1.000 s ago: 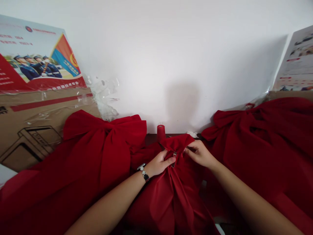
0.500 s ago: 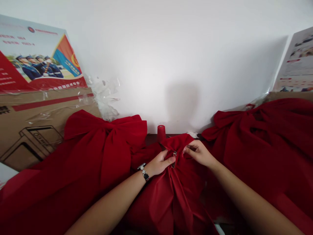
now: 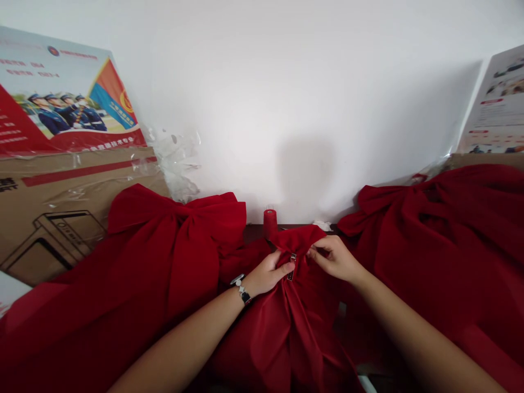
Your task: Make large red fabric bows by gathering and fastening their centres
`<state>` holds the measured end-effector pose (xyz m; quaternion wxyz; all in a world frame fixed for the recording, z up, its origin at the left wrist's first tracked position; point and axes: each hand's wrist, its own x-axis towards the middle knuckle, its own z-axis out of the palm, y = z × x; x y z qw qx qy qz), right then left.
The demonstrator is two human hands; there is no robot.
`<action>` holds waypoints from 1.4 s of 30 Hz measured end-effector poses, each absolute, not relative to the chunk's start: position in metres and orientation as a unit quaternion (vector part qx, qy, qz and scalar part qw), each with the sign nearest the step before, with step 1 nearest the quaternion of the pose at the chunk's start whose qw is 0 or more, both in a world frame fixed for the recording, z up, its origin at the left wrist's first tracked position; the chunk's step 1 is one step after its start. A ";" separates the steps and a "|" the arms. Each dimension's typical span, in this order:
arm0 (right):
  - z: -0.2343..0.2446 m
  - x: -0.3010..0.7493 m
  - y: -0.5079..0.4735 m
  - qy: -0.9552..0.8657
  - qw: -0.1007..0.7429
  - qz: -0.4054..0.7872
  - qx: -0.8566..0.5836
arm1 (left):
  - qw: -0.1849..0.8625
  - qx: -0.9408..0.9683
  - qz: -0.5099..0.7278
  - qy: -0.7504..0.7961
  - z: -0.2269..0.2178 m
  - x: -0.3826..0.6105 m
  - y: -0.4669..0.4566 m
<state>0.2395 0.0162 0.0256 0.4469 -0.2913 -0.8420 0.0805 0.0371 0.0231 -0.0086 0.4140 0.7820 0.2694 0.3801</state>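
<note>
A gathered piece of red cloth (image 3: 292, 322) lies in front of me, bunched into a bow shape at its top. A small metal clip (image 3: 292, 258) sits at the gathered middle. My left hand (image 3: 268, 273), with a watch on its wrist, pinches the cloth just left of the clip. My right hand (image 3: 333, 257) is closed on the fold of cloth just right of the clip. A red spool of thread (image 3: 269, 223) stands upright behind the cloth, near the wall.
A large red bow (image 3: 172, 234) lies to the left, against a cardboard box (image 3: 45, 218) with a poster (image 3: 61, 98) above it. More red bows (image 3: 442, 229) are heaped on the right below another poster (image 3: 497, 103). A white wall (image 3: 286, 98) closes the back.
My right hand has shifted slightly on the fold beside the clip. My left hand keeps its pinch and has barely moved.
</note>
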 end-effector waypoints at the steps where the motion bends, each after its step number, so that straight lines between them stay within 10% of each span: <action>1: 0.026 0.240 0.016 -0.846 0.442 0.081 -0.288 | 0.412 0.785 0.378 0.269 -0.009 0.037 0.023; 42: 0.036 0.241 0.007 -0.865 0.404 0.141 -0.264 | 0.500 0.785 0.303 0.206 0.001 0.032 0.025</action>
